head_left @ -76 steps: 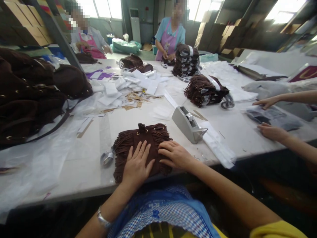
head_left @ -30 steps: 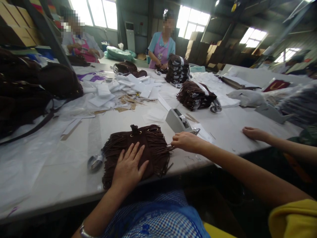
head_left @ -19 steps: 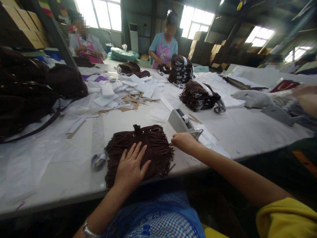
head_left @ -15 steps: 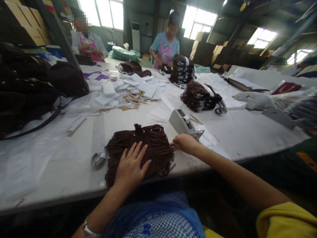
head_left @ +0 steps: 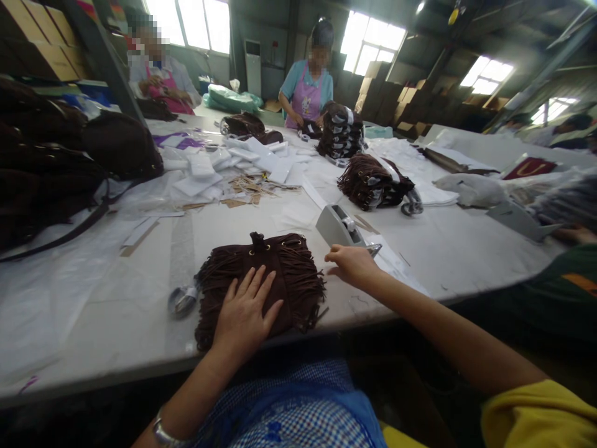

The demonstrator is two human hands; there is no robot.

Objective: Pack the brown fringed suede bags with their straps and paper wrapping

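A dark brown fringed bag (head_left: pixel 284 274) with metal eyelets along its top lies flat near the table's front edge. My left hand (head_left: pixel 245 311) rests on the bag's middle, palm down and fingers spread. Just off the bag's right side is my right hand (head_left: pixel 354 266), its fingers curled in; whatever they may hold is too small to make out. Behind that hand stands a grey tape dispenser (head_left: pixel 338 225), its cutting end partly hidden by the hand. A clear wrapped bundle (head_left: pixel 183 301), perhaps part of the strap, lies at the bag's left.
Stacked fringed bags (head_left: pixel 375 180) sit beyond the dispenser, with a taller pile (head_left: pixel 340 130) behind. White foam pieces (head_left: pixel 200 174) and brown scraps (head_left: pixel 247 190) litter the middle. A heap of brown bags (head_left: pixel 46 168) fills the left. Two people work across the table; another's hand (head_left: pixel 578 234) shows at right.
My right hand has lifted slightly away from the bag's fringed right edge toward the dispenser. My left hand stays flat on the bag. The view has shifted a little.
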